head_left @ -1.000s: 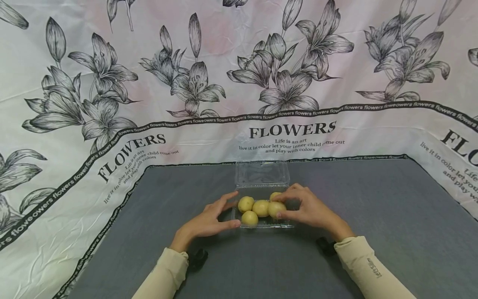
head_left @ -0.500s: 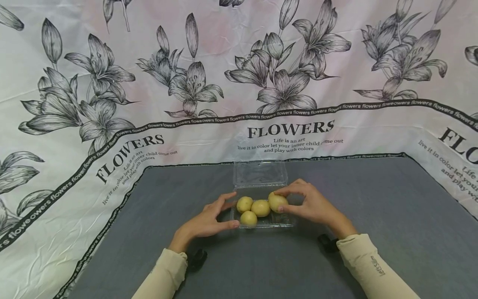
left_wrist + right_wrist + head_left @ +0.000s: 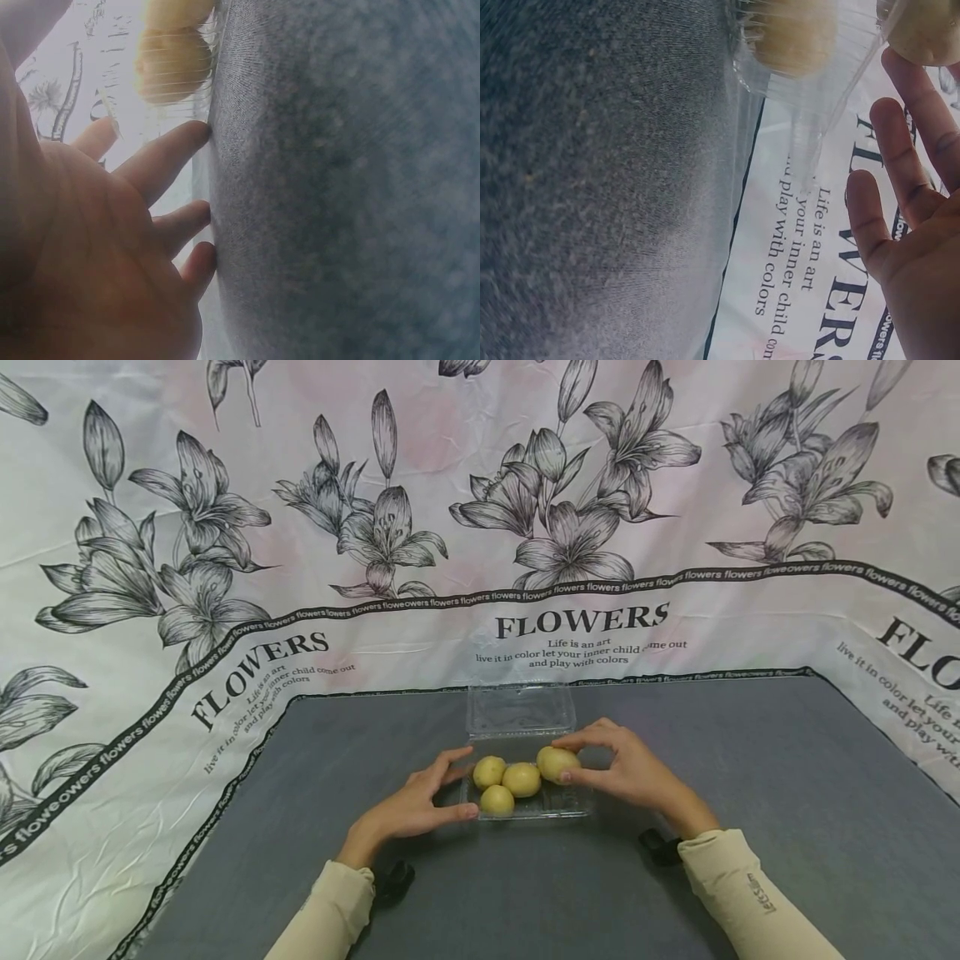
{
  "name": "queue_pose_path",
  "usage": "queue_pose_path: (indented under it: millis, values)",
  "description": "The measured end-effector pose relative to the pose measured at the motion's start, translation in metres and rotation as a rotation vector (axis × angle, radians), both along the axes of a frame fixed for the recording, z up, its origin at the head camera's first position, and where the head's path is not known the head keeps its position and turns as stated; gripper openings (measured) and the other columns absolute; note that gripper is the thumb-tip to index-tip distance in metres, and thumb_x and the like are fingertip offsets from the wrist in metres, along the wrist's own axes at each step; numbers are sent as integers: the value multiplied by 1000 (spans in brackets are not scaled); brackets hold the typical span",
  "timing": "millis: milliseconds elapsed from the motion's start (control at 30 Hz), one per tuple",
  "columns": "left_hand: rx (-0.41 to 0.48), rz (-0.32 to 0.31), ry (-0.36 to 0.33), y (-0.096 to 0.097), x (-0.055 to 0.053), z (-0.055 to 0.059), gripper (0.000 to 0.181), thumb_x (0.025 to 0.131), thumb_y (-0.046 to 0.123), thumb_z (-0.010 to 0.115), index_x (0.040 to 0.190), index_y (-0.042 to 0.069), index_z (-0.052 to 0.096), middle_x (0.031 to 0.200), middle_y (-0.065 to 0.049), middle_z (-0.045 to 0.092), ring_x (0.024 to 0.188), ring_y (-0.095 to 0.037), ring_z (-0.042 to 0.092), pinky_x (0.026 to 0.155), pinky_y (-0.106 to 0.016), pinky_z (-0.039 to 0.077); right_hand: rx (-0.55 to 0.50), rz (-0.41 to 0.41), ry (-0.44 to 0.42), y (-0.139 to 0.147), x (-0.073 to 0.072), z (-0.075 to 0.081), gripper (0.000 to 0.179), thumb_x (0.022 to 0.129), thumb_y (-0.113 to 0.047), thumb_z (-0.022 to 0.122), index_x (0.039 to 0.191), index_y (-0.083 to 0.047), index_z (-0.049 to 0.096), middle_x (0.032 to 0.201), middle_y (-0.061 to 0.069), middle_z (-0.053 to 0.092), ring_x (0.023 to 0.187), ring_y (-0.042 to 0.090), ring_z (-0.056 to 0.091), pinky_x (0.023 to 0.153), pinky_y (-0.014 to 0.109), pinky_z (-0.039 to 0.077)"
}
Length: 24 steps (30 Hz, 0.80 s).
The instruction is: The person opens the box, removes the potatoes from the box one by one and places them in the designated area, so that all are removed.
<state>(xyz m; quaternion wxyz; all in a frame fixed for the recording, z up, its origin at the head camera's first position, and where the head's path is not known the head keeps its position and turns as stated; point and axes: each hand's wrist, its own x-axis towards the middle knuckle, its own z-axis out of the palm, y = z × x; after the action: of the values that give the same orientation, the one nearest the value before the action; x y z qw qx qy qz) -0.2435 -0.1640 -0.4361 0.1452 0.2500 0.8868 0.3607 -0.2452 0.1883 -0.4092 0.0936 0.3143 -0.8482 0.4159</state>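
A clear plastic clamshell box (image 3: 551, 804) stands on the grey table with its lid (image 3: 521, 708) tipped back. Inside, on the left half, lie three round yellow potatoes, at the back left (image 3: 489, 772), front left (image 3: 497, 800) and middle (image 3: 522, 779). My right hand (image 3: 626, 768) pinches another potato (image 3: 556, 764) between thumb and fingers, over the right half of the box. In the right wrist view this potato (image 3: 928, 31) is raised above the box wall. My left hand (image 3: 417, 802) rests at the box's left side, fingers spread and fairly straight, thumb at the front left corner.
Grey cloth (image 3: 480, 893) covers the table. A white curtain with printed flowers (image 3: 573, 539) hangs behind and around its far edges. Black wrist-camera mounts (image 3: 395, 881) sit under both wrists, close above the table.
The right hand has shifted slightly, gripping and lifting one potato at the right side. Two potatoes showed there earlier; only the pinched one shows in the head view now. The left hand stays put.
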Motion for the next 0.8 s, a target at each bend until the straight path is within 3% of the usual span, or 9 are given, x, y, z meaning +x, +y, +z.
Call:
queue_pose_path:
  millis: [267, 467, 633, 800]
  values:
    - [10, -6, 6, -1, 0, -2, 87, 94, 56, 66, 162, 33, 17, 161, 4, 42, 156, -38, 21, 117, -73, 16, -8, -14, -18, 4, 0, 3, 39, 83, -22, 86, 121, -20, 76, 107, -7, 73, 99, 20, 60, 86, 41, 49]
    - [22, -23, 14, 0, 0, -1, 87, 95, 53, 67, 163, 30, 17, 161, 3, 43, 156, -37, 23, 117, -72, 21, -25, -80, -55, 11, 0, 7, 39, 83, -22, 87, 120, -21, 76, 109, -3, 72, 103, 16, 60, 91, 37, 47]
    - [12, -18, 15, 0, 0, 0, 87, 95, 55, 66, 163, 31, 17, 161, 4, 43, 156, -38, 22, 117, -73, 16, -21, -123, -34, 19, -2, 9, 38, 84, -21, 86, 121, -22, 76, 109, -4, 72, 101, 8, 60, 91, 32, 45]
    - [21, -28, 12, 0, 0, -1, 87, 96, 52, 66, 163, 29, 16, 161, 1, 42, 156, -37, 23, 117, -72, 19, -12, -129, -14, 26, -3, 10, 39, 85, -20, 85, 123, -21, 75, 110, -3, 73, 99, 9, 61, 90, 29, 44]
